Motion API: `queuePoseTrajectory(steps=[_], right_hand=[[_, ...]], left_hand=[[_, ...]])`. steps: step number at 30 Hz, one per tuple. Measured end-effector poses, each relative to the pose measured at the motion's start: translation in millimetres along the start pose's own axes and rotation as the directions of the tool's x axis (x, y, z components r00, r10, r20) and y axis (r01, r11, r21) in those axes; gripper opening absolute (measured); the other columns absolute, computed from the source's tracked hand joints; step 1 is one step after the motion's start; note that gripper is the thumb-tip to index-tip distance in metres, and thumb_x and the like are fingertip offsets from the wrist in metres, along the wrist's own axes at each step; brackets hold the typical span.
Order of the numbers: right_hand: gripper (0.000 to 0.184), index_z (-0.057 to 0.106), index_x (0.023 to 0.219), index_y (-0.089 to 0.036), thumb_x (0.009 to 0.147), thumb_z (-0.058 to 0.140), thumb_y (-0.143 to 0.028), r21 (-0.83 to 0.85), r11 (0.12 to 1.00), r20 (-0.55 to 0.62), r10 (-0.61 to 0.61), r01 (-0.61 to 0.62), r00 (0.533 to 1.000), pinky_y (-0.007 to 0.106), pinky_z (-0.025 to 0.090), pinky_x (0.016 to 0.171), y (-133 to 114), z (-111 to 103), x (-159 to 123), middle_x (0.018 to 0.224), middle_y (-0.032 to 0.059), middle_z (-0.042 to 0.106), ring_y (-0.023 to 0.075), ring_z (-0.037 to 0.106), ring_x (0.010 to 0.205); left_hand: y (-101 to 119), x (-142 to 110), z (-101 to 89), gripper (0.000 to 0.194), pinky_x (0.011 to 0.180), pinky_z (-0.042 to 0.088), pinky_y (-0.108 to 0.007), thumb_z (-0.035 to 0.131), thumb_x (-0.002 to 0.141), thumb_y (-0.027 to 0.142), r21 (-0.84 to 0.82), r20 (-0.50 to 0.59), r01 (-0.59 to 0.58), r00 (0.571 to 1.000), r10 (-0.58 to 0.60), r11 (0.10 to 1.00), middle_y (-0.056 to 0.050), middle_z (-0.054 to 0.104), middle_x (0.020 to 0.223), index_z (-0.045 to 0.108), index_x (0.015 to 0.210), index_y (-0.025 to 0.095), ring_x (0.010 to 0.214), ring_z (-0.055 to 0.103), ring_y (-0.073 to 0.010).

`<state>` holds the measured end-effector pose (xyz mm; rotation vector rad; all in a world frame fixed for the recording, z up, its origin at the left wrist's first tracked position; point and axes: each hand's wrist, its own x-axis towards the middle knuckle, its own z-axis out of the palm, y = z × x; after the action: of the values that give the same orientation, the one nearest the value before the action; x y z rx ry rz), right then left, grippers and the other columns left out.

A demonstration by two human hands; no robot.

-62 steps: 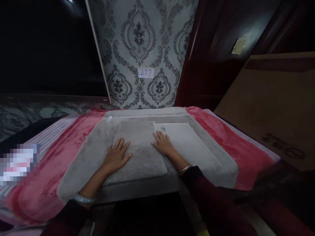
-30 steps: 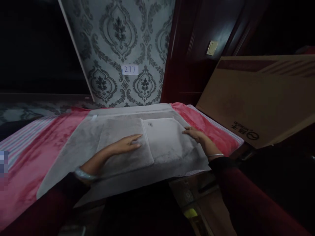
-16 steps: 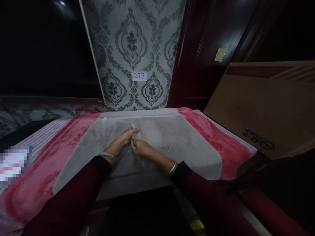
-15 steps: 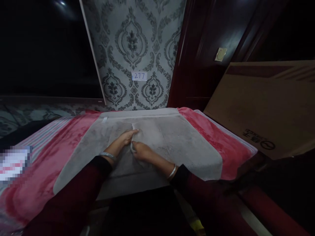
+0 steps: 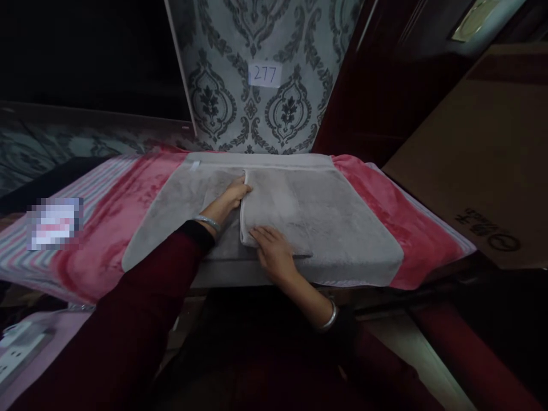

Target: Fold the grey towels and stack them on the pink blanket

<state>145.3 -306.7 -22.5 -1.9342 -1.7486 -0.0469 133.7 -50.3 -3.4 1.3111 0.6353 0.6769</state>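
A folded grey plush towel (image 5: 278,208) lies on a larger grey cloth (image 5: 363,234) with the same soft look. My left hand (image 5: 237,193) is closed on the towel's left edge near its far corner, thumb on top and the other fingers partly hidden. Nearer to me, my right hand (image 5: 274,251) rests flat on the towel's near left part, its fingers stretched out and holding nothing. The towel's left side shows its stacked layers. Both wrists carry a silver bangle.
Beneath the grey cloth, a pink blanket (image 5: 100,228) and striped fabric (image 5: 81,188) cover the table. A cardboard box (image 5: 479,154) stands at right, a dark screen (image 5: 85,57) at back left. A power strip (image 5: 23,354) is at lower left. The wall bears a "277" label (image 5: 265,74).
My right hand has let go of the towel's left edge and now lies flat on top. My left hand stays at the edge, towards the far corner. The view has tilted down.
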Motion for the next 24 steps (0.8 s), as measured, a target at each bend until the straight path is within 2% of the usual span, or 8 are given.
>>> queuePoseTrajectory(steps=[4,7,9,15,19,24], right_hand=[[0.047,0.060,0.140,-0.023,0.095,0.053,-0.012,-0.055,0.996,-0.006,-0.069,0.068,0.998,0.045,0.041,0.112,-13,10,5,0.145,0.0098,0.061,0.0249,0.050,0.135],[0.042,0.062,0.137,-0.025,0.096,0.057,-0.018,-0.081,0.993,0.015,-0.079,0.080,0.997,0.048,0.041,0.111,-18,23,2,0.146,0.0109,0.059,0.0275,0.049,0.137],[0.041,0.062,0.137,-0.024,0.097,0.058,-0.019,-0.083,0.994,0.018,-0.075,0.076,0.997,0.050,0.042,0.111,-19,27,0,0.148,0.0119,0.057,0.0290,0.048,0.138],[0.041,0.060,0.138,-0.022,0.098,0.054,-0.018,-0.072,0.995,0.042,-0.065,0.068,0.997,0.048,0.041,0.111,-22,21,3,0.148,0.0115,0.057,0.0273,0.046,0.139],[0.042,0.059,0.139,-0.023,0.098,0.053,-0.018,-0.086,0.994,0.045,-0.062,0.066,0.997,0.048,0.040,0.111,-24,15,6,0.147,0.0112,0.057,0.0266,0.047,0.137],[0.046,0.059,0.139,-0.019,0.093,0.061,-0.021,-0.117,0.993,0.010,-0.014,0.015,1.000,0.053,0.034,0.116,-6,0,-8,0.147,0.0154,0.057,0.0297,0.047,0.138]], left_hand=[[8,1,-22.8,0.040,0.076,0.057,-0.036,0.064,0.058,0.004,0.107,-0.068,0.026,0.997,-0.019,0.994,-0.005,0.075,0.081,0.074,0.095,0.016,0.076,0.070,-0.0244],[1,-9,-42.4,0.038,0.077,0.057,-0.036,0.063,0.056,0.003,0.143,-0.123,0.087,0.990,-0.070,0.986,-0.006,0.075,0.081,0.073,0.091,0.015,0.076,0.070,-0.0239],[-6,-13,-48.8,0.036,0.079,0.057,-0.036,0.064,0.058,0.005,0.140,-0.122,0.092,0.990,-0.075,0.986,-0.006,0.075,0.080,0.073,0.091,0.013,0.077,0.070,-0.0241],[-15,-11,-47.5,0.035,0.084,0.058,-0.040,0.071,0.060,0.011,0.091,-0.136,0.058,0.990,-0.046,0.994,-0.007,0.074,0.081,0.072,0.094,0.014,0.082,0.071,-0.0271],[-16,-9,-48.0,0.034,0.086,0.058,-0.041,0.075,0.060,0.016,0.131,-0.121,0.044,0.992,-0.028,0.990,-0.009,0.076,0.085,0.073,0.093,0.013,0.086,0.071,-0.0291],[-15,-12,-47.7,0.035,0.090,0.057,-0.043,0.075,0.061,0.016,0.199,-0.145,0.046,0.989,-0.018,0.979,-0.010,0.076,0.091,0.071,0.096,0.013,0.090,0.072,-0.0299]])
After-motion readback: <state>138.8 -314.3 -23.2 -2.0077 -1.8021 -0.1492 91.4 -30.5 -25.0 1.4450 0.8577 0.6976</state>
